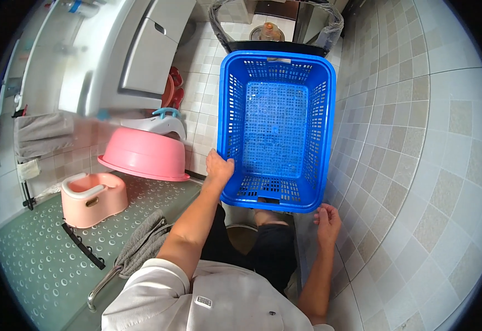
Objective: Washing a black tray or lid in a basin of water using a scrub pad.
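A large blue plastic basket [277, 132] with slatted walls and a grid bottom is in front of me; nothing lies inside it. My left hand [219, 166] grips its left rim near the front corner, with the thumb over the edge. At the near right corner, my right hand [327, 218] has its fingers loosely bent and apart, close beside the rim but not wrapped round it. Whether its fingertips touch the basket I cannot tell. Below the basket's near edge show my legs in dark shorts.
On the left, an upturned pink basin [144, 154] and a pink child's potty [93, 199] stand by a grey towel [144, 243] hung on a metal rail. A white cabinet [152, 49] is at the far left. The tiled wall [395, 143] runs close along the right.
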A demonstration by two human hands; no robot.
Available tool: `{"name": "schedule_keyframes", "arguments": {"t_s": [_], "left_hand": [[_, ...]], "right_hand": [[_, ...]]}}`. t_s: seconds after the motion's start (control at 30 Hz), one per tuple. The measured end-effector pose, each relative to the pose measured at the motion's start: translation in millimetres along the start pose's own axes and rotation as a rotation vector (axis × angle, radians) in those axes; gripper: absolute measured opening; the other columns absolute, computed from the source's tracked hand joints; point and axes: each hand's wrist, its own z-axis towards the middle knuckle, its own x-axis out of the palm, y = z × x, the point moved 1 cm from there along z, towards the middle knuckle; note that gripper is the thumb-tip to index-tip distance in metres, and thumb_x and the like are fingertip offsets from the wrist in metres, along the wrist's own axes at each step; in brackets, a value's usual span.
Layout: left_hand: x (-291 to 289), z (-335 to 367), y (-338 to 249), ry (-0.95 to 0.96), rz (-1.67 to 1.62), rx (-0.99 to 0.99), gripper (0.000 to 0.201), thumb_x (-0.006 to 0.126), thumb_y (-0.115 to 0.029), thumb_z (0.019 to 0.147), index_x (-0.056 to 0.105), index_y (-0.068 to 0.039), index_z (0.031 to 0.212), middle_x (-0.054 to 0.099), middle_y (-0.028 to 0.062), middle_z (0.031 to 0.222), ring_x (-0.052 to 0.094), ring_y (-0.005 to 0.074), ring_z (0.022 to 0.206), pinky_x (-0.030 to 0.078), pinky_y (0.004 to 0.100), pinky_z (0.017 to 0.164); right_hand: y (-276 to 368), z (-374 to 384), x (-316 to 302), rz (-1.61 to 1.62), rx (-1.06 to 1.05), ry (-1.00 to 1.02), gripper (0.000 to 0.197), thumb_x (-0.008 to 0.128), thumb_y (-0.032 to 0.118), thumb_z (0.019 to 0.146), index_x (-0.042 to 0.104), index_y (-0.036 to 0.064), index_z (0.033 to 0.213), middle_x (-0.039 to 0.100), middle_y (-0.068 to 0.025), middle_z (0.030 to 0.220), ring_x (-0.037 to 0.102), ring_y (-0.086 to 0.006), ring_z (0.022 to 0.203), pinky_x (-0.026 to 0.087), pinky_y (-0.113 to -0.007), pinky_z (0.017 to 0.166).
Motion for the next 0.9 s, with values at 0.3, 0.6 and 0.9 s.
{"name": "schedule_keyframes", "arguments": {"t_s": [0.3, 0.6, 0.9], "left_hand": [[2, 20, -10, 0.077, 0.012, 0.056, 0.076, 0.066, -0.025, 0.073, 0.035, 0.011, 0.132, 0.037, 0.0267, 0.136, 0.038, 0.0402, 0.126, 0.031, 0.0419, 0.108], [-11, 33, -21, 0.311, 0.063, 0.047, 0.089, 0.069, -0.028, 0.074, 0.022, 0.011, 0.139, 0.026, 0.0261, 0.144, 0.029, 0.0391, 0.133, 0.030, 0.0434, 0.109], [-31, 52, -35, 0.441, 0.099, 0.087, 0.086, 0.066, -0.026, 0.074, 0.023, 0.014, 0.138, 0.025, 0.0303, 0.143, 0.031, 0.0396, 0.132, 0.031, 0.0419, 0.109]], "right_hand": [[8, -41, 0, -0.075, 0.152, -0.183, 0.017, 0.054, 0.013, 0.092, 0.058, 0.0013, 0.104, 0.061, -0.0045, 0.088, 0.057, -0.0099, 0.070, 0.046, -0.022, 0.058], [78, -43, 70, -0.182, 0.236, -0.184, 0.016, 0.057, 0.013, 0.092, 0.058, 0.0008, 0.102, 0.060, -0.0030, 0.083, 0.056, -0.0093, 0.067, 0.045, -0.022, 0.056], [125, -45, 115, -0.247, 0.271, -0.183, 0.020, 0.059, 0.016, 0.091, 0.057, 0.0009, 0.104, 0.063, -0.0066, 0.088, 0.061, -0.0141, 0.070, 0.050, -0.026, 0.058]]}}
